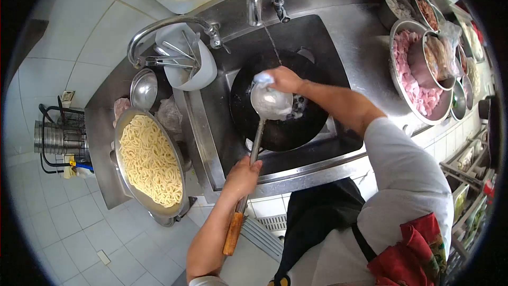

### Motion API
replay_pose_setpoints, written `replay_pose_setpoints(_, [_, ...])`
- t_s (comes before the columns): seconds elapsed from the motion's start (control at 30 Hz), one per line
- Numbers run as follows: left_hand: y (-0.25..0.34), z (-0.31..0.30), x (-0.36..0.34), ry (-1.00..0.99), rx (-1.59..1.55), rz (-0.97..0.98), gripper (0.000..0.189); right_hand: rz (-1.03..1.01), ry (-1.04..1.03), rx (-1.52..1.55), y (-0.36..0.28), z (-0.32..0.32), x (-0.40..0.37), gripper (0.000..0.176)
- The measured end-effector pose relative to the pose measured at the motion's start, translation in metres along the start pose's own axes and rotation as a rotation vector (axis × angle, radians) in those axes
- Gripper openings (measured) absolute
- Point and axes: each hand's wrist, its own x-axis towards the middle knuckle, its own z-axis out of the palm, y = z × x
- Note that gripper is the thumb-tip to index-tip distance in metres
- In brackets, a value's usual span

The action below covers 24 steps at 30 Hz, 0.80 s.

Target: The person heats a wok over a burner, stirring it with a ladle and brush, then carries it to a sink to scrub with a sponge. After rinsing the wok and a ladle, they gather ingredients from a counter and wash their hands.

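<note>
My left hand (242, 178) is wrapped round the metal handle of a large ladle (271, 104), above its wooden grip end. The ladle's bowl is over a black wok (309, 127) that sits in the sink. At the bowl's upper edge, my right hand (284, 80) holds a pale cloth or sponge (263, 79) against the metal. Water runs from the middle faucet (255, 0) in a thin stream behind my right hand. Suds and wet patches show inside the wok.
A large bowl of noodles (150, 160) stands left of the sink. White container (201, 69) with utensils is at the upper left, beside a second faucet (174, 21). Bowls of raw meat (423, 98) and other ingredients are on the right counter.
</note>
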Motion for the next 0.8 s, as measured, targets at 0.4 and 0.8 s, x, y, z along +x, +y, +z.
replay_pose_setpoints(0.4, [0.025,0.045,0.100,-0.334,-1.097,-0.187,0.033,1.296,0.452,1.761,-0.052,0.082,-0.040,0.020])
replay_pose_setpoints(0.8, [0.003,0.019,0.043,-0.292,-0.927,-0.321,0.047,1.319,0.579,1.800,-0.112,0.113,-0.062,0.016])
